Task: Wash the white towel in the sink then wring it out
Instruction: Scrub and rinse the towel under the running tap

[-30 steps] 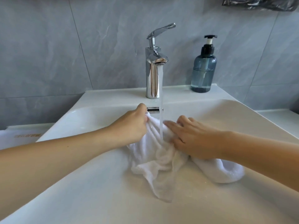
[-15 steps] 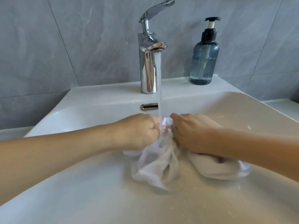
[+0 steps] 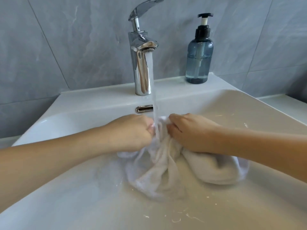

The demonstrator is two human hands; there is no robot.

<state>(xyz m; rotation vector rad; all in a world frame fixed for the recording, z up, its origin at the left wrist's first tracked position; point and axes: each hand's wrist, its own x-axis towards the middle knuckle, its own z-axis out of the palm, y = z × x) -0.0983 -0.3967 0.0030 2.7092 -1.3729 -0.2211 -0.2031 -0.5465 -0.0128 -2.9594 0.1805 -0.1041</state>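
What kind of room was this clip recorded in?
Most likely a bathroom. A white ceramic sink is set against grey tiled walls, with a chrome tap running and a pump soap bottle on the ledge, while both hands work a white towel in the basin.

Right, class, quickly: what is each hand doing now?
Left hand: grips the towel.
Right hand: grips the towel.
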